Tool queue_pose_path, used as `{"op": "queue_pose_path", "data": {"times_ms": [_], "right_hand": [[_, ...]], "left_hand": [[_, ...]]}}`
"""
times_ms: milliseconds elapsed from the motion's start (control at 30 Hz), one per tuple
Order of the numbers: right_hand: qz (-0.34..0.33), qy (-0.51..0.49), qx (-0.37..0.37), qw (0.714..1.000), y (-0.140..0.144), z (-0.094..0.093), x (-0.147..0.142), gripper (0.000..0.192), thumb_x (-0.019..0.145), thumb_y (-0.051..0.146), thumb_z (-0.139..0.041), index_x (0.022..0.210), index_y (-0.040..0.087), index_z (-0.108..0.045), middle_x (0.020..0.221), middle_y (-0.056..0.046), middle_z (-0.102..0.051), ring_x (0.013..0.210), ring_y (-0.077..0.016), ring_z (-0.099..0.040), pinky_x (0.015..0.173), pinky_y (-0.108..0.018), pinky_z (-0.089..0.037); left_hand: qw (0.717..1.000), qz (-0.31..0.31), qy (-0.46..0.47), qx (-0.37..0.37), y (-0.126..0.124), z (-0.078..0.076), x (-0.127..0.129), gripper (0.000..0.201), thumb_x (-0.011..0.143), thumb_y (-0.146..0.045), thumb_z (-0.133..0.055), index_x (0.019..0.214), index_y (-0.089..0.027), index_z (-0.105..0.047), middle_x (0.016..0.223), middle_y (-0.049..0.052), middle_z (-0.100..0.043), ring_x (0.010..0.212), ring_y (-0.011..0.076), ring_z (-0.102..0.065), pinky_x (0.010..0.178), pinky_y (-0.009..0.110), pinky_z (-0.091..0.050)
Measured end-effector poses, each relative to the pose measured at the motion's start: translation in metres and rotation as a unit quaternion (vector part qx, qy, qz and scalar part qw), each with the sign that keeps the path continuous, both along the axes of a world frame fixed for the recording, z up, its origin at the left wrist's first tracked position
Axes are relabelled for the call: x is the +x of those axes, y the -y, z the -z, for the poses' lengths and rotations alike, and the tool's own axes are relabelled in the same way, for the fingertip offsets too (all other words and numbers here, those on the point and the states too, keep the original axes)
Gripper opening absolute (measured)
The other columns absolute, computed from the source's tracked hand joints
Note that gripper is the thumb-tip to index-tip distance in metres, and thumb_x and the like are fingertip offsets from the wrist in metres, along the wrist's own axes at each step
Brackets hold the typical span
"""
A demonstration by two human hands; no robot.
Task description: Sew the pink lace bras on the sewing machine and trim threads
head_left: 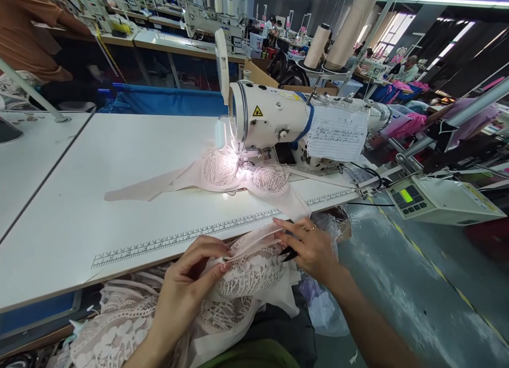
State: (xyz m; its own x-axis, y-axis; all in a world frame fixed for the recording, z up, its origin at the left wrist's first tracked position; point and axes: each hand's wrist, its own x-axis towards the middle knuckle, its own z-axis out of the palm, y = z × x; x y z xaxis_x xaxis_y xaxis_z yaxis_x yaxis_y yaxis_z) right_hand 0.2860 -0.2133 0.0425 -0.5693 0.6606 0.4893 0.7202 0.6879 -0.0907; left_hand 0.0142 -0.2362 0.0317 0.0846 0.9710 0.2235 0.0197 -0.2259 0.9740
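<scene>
A pale lace bra piece [250, 270] is held over the lap at the table [119, 198] edge, pinched by the left hand [186, 288] and gripped with a dark tool by the right hand [314, 248], evidently kept taut for handling. A second lace piece [222, 172] lies at twelve o'clock under the sewing machine [278, 119] needle, lit by its lamp.

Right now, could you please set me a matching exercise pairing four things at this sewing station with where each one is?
Things:
1. lace garment piece
2. pale lace bra
3. handwritten paper sheet
4. control box with green display

Places:
A. taped on the sewing machine arm
B. to the right of the table, beyond its edge
C. held between the left hand and right hand
D. lying under the machine's lit needle area

Pairs: 1-C, 2-D, 3-A, 4-B
</scene>
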Motion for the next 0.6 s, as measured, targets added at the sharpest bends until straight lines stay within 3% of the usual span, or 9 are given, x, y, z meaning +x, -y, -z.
{"op": "queue_pose_path", "data": {"times_ms": [100, 167, 267, 333, 467, 600], "right_hand": [[-0.024, -0.077, -0.036, 0.996, -0.006, -0.002, 0.000, 0.030, 0.094, 0.008, -0.049, 0.105, 0.020, -0.074, 0.118, -0.008, -0.074, 0.082, -0.0221, -0.057, 0.059, -0.034, -0.047], [-0.043, -0.137, -0.097, 0.985, -0.010, -0.008, 0.004, 0.020, 0.097, 0.018, -0.055, 0.094, 0.021, -0.075, 0.100, -0.007, -0.078, 0.073, -0.0196, -0.056, 0.062, -0.034, -0.047], [-0.091, -0.187, -0.226, 0.952, -0.013, -0.018, 0.012, 0.029, 0.095, 0.039, -0.064, 0.074, 0.020, -0.073, 0.077, -0.005, -0.073, 0.067, -0.0164, -0.058, 0.066, -0.034, -0.047], [-0.122, -0.203, -0.282, 0.930, -0.013, -0.023, 0.016, 0.036, 0.094, 0.047, -0.063, 0.072, 0.020, -0.072, 0.074, -0.004, -0.071, 0.066, -0.0155, -0.061, 0.071, -0.035, -0.048], [-0.082, -0.244, -0.260, 0.931, -0.011, -0.026, 0.020, 0.028, 0.094, 0.043, -0.064, 0.079, 0.021, -0.074, 0.079, -0.006, -0.073, 0.071, -0.0174, -0.062, 0.068, -0.034, -0.048], [-0.035, -0.280, -0.225, 0.932, -0.008, -0.024, 0.016, 0.024, 0.091, 0.039, -0.069, 0.075, 0.021, -0.069, 0.078, -0.006, -0.073, 0.069, -0.0177, -0.061, 0.066, -0.033, -0.048]], "left_hand": [[1.000, 0.025, -0.011, 0.002, 0.002, -0.001, -0.002, 0.003, 0.088, -0.024, -0.071, 0.088, -0.027, -0.073, 0.102, 0.004, -0.070, 0.102, 0.0203, -0.064, 0.089, 0.028, -0.053], [0.999, 0.037, 0.002, -0.019, 0.002, 0.000, -0.003, 0.003, 0.090, -0.027, -0.069, 0.090, -0.026, -0.071, 0.109, 0.005, -0.071, 0.109, 0.0219, -0.064, 0.093, 0.030, -0.053], [0.997, 0.038, 0.031, -0.058, 0.003, 0.002, -0.003, 0.010, 0.094, -0.033, -0.065, 0.091, -0.024, -0.066, 0.102, 0.006, -0.071, 0.100, 0.0201, -0.066, 0.085, 0.027, -0.055], [0.997, 0.029, 0.038, -0.061, 0.002, 0.004, -0.002, 0.014, 0.093, -0.036, -0.065, 0.089, -0.022, -0.065, 0.094, 0.005, -0.070, 0.088, 0.0181, -0.066, 0.076, 0.024, -0.054], [0.997, -0.020, 0.030, -0.073, 0.000, 0.006, 0.001, 0.013, 0.089, -0.035, -0.070, 0.089, -0.021, -0.068, 0.098, 0.007, -0.070, 0.093, 0.0215, -0.066, 0.080, 0.029, -0.054], [0.997, -0.069, -0.002, -0.019, -0.002, 0.006, 0.003, 0.006, 0.086, -0.029, -0.073, 0.085, -0.024, -0.072, 0.096, 0.005, -0.069, 0.095, 0.0217, -0.063, 0.083, 0.030, -0.051]]}}
